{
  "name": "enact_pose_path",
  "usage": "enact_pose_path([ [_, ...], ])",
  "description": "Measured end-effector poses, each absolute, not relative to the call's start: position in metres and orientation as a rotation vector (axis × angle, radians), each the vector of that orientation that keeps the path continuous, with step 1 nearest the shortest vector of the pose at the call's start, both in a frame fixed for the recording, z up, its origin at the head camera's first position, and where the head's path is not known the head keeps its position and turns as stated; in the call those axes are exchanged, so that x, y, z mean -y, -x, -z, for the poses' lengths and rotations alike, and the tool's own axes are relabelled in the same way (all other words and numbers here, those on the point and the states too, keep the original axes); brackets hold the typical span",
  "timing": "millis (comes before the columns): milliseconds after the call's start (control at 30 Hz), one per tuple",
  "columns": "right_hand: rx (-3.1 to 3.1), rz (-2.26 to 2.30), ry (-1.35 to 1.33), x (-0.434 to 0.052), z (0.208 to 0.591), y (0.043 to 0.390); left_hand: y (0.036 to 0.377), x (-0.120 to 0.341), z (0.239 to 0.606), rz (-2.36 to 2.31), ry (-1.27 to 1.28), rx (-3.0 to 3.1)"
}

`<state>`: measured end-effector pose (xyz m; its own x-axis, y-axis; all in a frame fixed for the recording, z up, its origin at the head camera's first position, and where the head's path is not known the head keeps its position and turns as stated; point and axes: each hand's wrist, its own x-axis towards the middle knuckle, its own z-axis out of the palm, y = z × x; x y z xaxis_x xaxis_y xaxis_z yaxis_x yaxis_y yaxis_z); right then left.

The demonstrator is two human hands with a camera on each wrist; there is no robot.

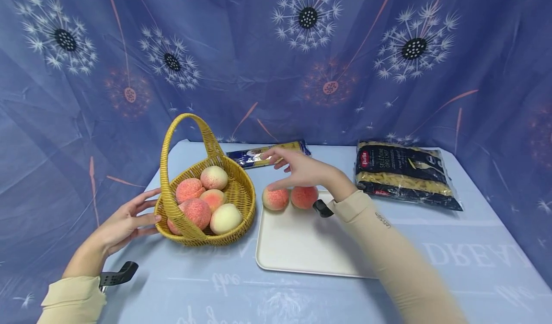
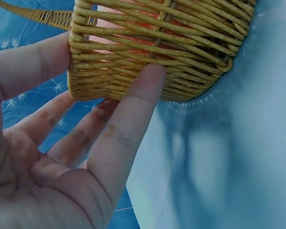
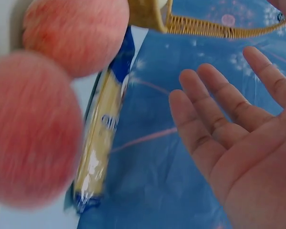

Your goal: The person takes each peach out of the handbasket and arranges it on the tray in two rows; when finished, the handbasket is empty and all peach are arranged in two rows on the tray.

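Observation:
A yellow wicker basket (image 1: 247,185) with a tall handle stands at the left and holds several peaches (image 1: 197,212), some pink and some pale. With fairly straight fingers, my left hand (image 1: 122,225) touches the outside of its left wall; in the left wrist view a fingertip (image 2: 155,76) lies on the weave. My right hand (image 1: 302,167) hovers with nothing in it, its fingers spread and pointing toward the basket. Just below it, two pink peaches (image 1: 276,198) sit side by side at the back left of a white tray (image 1: 315,242).
Behind the basket and tray lies a blue and yellow pack of spaghetti (image 1: 254,157). A large dark Barilla pasta bag (image 1: 403,173) is at the back right of the light blue table (image 1: 207,290). A blue dandelion-patterned cloth (image 1: 241,60) hangs behind.

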<state>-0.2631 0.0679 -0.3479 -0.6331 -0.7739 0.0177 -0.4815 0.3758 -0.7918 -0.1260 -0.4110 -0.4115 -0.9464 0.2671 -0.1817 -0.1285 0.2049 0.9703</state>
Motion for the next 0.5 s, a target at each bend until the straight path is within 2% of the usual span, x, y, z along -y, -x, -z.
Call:
enact_pose_path([
  [500, -2.086, 1.070, 1.328, 0.019, 0.330, 0.255, 0.126, 0.411, 0.410, -1.801, -0.143, -2.169],
])
